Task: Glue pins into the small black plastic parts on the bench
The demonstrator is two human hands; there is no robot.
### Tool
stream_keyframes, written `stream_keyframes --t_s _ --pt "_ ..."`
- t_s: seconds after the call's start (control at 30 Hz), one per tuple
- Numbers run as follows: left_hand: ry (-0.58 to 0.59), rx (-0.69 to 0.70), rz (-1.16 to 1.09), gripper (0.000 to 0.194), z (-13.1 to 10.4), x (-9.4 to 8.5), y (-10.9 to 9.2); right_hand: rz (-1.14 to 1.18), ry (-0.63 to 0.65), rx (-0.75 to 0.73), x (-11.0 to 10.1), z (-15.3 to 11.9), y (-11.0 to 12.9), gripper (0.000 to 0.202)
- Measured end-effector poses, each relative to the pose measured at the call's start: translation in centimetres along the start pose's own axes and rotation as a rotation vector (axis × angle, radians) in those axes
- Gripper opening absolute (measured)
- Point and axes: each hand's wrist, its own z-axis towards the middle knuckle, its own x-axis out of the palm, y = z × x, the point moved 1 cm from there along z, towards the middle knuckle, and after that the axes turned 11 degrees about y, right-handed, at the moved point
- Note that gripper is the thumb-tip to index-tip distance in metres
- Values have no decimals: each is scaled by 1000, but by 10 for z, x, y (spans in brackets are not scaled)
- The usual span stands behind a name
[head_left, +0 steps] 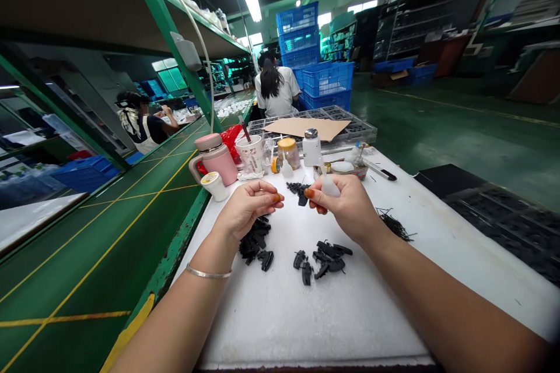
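My right hand [345, 201] is closed around a small white squeeze bottle [329, 186] with a narrow nozzle pointing up. Just left of its thumb tip is a black plastic part [302, 193]; whether the fingers touch it I cannot tell. My left hand [258, 203] is raised over the table with thumb and fingertips pinched together, and anything between them is too small to make out. Below the left hand lies a pile of black plastic parts [254, 239]. A second group of black parts [330, 256] lies nearer to me, between my forearms.
A pink mug [217, 160], a white tub [214, 186], a plastic cup [250, 154], a yellow-lidded jar [287, 152] and a metal-topped bottle [311, 147] line the table's far side. Thin black strips [394, 226] lie right. A green conveyor belt [131, 227] runs left. Two people sit farther off.
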Motion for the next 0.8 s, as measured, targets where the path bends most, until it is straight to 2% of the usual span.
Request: stream_keyframes --t_s 0.1,0.3,0.63,0.8 --pt "17 8 -118 34 -9 4 3 -20 45 -9 5 -3 1 28" --pt "95 62 -267 28 -10 2 12 -89 102 -24 10 -4 -2 27" --pt "119 12 -279 30 -17 1 17 -149 101 -13 14 -6 0 31" --pt "113 40 -303 31 -17 1 18 -156 91 -27 12 -7 -1 31"
